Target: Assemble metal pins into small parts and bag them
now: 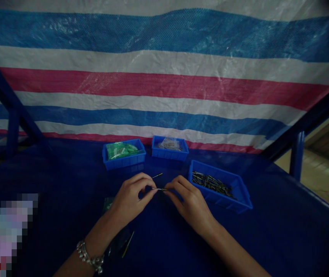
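My left hand (134, 194) pinches one end of a thin rod (160, 189), light in the middle and dark with a yellowish tint toward the right. The fingertips of my right hand (189, 204) are closed on its other end. Just past my left fingertips, a second slim rod (157, 175) shows, partly hidden by that hand. Nearer to me, another thin rod (128, 244) with a yellowish end lies on the blue table (164, 246). Close to my right hand stands a blue bin (224, 204) with many thin dark rods (213, 185).
At the back are two smaller blue bins, one (125, 163) with green plastic packets (121, 150), the other (170, 154) with a clear bag (169, 144). A dark plastic packet (108, 203) lies by my left forearm. Blue frame bars (305, 119) and a striped sheet (164, 84) bound the table.
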{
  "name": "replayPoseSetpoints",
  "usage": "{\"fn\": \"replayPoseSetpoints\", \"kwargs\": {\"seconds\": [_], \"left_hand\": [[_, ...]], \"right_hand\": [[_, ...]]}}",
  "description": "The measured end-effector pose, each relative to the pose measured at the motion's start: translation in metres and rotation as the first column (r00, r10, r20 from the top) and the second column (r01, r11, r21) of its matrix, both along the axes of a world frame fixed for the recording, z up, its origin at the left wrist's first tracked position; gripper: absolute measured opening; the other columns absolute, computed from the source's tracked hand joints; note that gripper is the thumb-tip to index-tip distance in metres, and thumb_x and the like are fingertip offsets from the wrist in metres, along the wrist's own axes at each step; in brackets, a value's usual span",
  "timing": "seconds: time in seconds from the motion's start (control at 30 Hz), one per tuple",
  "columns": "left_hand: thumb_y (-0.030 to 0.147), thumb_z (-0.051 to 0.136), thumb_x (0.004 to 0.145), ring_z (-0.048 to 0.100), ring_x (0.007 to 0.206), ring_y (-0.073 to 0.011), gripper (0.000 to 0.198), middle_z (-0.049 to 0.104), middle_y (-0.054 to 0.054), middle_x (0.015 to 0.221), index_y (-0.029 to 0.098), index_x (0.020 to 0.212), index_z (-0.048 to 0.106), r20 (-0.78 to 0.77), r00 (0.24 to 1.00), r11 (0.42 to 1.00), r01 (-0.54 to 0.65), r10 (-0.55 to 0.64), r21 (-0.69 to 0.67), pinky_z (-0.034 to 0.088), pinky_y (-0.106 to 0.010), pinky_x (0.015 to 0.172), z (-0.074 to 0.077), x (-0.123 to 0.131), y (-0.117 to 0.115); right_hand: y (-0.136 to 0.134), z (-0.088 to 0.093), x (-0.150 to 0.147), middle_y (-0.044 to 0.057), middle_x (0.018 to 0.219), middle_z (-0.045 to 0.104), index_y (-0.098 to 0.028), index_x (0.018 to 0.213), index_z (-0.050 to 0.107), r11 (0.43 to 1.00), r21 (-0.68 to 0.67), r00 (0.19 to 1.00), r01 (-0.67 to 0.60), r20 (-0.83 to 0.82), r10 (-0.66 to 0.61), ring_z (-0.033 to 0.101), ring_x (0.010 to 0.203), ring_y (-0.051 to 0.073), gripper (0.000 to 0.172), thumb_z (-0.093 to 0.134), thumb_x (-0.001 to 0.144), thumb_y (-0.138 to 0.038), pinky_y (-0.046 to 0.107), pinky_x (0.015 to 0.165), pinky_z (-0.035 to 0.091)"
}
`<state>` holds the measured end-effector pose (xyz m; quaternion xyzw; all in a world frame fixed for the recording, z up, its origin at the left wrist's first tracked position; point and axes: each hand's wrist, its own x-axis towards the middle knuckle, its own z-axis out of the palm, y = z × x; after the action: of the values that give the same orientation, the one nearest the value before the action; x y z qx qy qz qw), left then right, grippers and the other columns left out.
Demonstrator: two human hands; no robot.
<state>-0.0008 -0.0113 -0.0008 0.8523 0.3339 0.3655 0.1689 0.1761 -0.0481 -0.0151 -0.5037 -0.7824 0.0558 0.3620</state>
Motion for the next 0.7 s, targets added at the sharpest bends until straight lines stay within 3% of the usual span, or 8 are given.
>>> {"fn": "replayPoseSetpoints", "kwargs": {"seconds": [0.7], "left_hand": [[0.015,0.05,0.079,0.051,0.064,-0.0087,0.008,0.056,-0.002,0.081,0.016,0.08,0.058,-0.07,0.998,0.996,0.002,0.004,0.088,0.043,-0.022,0.06,0.0004,-0.0017,-0.0028]], "right_hand": [[-0.0022,0.0034,0.0011,0.004,0.079,0.053,-0.017,0.087,0.059,1.0,0.023,0.996,0.02,0.09,-0.022,0.053,0.072,0.013,0.013,0.047,0.083,-0.02,0.025,0.065,0.047]]}}
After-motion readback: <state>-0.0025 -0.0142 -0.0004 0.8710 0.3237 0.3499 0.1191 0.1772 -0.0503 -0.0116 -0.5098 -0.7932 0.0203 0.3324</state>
